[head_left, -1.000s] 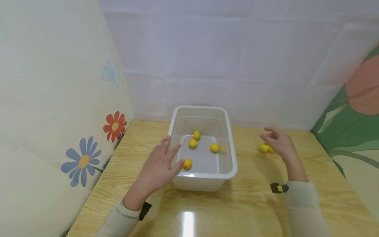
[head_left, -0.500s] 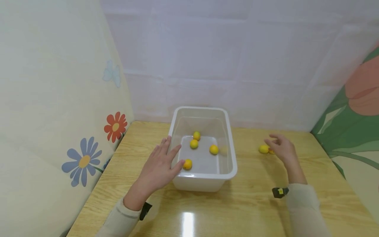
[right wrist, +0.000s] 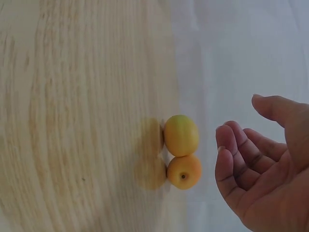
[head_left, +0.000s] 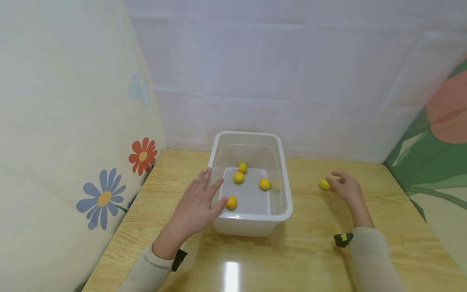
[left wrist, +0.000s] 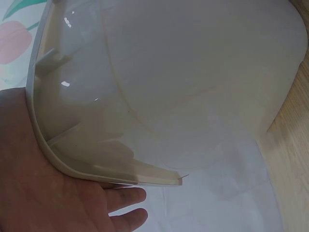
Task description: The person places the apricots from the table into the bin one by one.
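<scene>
My left hand (head_left: 197, 205) lies with straight, spread fingers on the left rim of a white plastic tub (head_left: 251, 217). In the left wrist view the palm rests against the tub's rim (left wrist: 63, 169). Over the table on the right, my right hand (head_left: 348, 190) hovers with its fingers loosely bent and holds nothing. Just beyond its fingertips, in the right wrist view, a yellow-green small orange (right wrist: 181, 135) and a deeper-coloured small orange (right wrist: 184, 172) touch each other on the table. The head view shows the yellow-green one (head_left: 324, 184); the hand hides the other.
Inside the tub, several small oranges (head_left: 238, 177) lie on its floor. The wooden table (head_left: 306, 251) meets a white cloth backdrop (head_left: 255, 73) behind. Flower-printed cloth (head_left: 103, 198) hangs on the left, and another printed cloth (head_left: 445, 162) on the right.
My right hand has lowered slightly and drawn a little nearer to me, now covering the deeper-coloured small orange in the head view. The left hand has stayed on the tub.
</scene>
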Action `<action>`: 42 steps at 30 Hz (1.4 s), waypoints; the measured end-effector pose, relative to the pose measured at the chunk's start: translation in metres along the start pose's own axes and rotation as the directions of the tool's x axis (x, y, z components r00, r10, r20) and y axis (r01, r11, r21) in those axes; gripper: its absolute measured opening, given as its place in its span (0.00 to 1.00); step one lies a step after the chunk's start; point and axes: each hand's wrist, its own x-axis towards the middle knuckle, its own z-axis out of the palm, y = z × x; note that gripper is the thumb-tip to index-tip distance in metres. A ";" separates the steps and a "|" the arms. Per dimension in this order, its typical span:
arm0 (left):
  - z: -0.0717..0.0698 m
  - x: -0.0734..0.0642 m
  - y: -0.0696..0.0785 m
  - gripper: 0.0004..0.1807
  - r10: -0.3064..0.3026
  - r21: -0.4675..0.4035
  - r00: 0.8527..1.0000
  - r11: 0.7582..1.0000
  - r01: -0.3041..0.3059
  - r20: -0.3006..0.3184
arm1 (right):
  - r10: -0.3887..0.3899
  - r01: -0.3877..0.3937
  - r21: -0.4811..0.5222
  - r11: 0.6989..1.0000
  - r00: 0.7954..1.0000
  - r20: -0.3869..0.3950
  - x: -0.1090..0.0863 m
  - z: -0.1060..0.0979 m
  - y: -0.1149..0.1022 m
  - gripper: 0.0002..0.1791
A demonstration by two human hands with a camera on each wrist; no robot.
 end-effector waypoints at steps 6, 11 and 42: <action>0.000 -0.001 0.000 0.36 0.001 -0.001 1.000 1.000 -0.001 0.000 | 0.012 -0.011 -0.019 1.000 1.000 0.020 0.003 0.005 0.006 0.41; 0.000 0.000 0.000 0.36 0.001 -0.002 1.000 1.000 -0.001 -0.004 | 0.014 -0.014 -0.024 1.000 1.000 0.028 0.004 0.009 0.009 0.39; 0.001 0.001 0.000 0.36 0.013 0.016 1.000 1.000 -0.013 -0.025 | 0.053 -0.050 -0.059 0.997 0.997 0.060 0.014 0.016 0.026 0.37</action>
